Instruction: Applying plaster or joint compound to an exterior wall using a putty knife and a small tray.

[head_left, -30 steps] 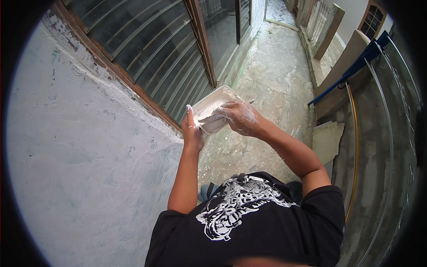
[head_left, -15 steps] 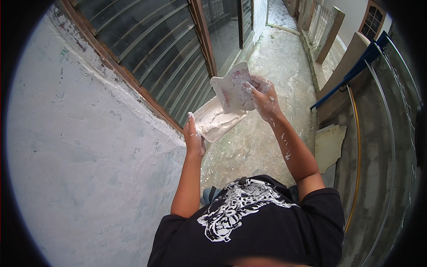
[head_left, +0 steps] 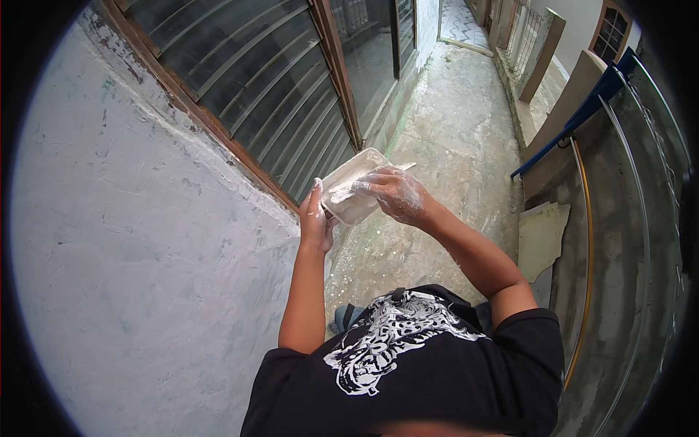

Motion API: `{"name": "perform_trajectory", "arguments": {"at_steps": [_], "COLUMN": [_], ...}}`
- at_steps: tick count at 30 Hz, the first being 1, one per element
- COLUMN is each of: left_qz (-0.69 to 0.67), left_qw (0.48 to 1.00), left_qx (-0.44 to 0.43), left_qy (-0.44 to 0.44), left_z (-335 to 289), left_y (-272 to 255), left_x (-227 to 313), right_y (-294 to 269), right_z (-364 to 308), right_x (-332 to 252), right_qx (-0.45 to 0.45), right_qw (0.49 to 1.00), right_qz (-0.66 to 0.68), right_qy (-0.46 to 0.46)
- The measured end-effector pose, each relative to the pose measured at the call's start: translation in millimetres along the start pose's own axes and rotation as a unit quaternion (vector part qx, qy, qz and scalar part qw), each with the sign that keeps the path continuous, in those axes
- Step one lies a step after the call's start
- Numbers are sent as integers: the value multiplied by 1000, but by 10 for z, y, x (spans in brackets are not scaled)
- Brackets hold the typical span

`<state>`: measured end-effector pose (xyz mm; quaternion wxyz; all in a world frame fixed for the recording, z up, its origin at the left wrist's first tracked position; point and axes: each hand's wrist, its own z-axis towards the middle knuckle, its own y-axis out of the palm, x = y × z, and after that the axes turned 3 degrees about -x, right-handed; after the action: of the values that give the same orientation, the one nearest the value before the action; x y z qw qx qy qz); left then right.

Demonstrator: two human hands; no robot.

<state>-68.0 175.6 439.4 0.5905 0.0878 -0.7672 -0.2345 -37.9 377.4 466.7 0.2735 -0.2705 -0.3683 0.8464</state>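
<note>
My left hand [head_left: 314,221] grips the near left side of a shallow white tray [head_left: 370,156], its thumb up along the rim. White paste like wall putty [head_left: 339,191] lies inside the tray. Over the tray's right side, my paste-smeared right hand [head_left: 400,195] closes on a thin, flat, whitish scraper [head_left: 408,166]. Only slivers of the scraper show, since the fingers cover most of it. It is tilted down into the tray, apparently against the paste.
A rough white-plastered wall [head_left: 145,240] rises close on the left, below a louvred glass window [head_left: 255,80] with a brown wooden frame. A concrete walkway [head_left: 459,109] runs ahead. To the right are a blue metal piece [head_left: 568,131], a yellow pole [head_left: 587,240] and a broken board [head_left: 542,237].
My right hand has turned over and moved down and left, bringing the scraper from above the tray into it. The tray has tilted slightly; my left hand still holds it.
</note>
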Motion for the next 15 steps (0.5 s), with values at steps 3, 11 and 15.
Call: {"name": "perform_trajectory", "arguments": {"at_steps": [3,11,15], "left_qz": [7,-17,11], "left_qw": [1000,997,999], "left_qx": [6,59,32], "left_qy": [12,49,28], "left_z": [-1,2,23], "left_y": [13,-39,-119], "left_x": [-23,-48,-101], "right_y": [106,-24,-223], "right_z": [-20,-91,-123], "right_x": [-6,26,99], "right_qx": [-27,-63,38], "right_qw": [1000,986,936], "right_qz": [14,153,284], "right_qy": [-7,27,204]}}
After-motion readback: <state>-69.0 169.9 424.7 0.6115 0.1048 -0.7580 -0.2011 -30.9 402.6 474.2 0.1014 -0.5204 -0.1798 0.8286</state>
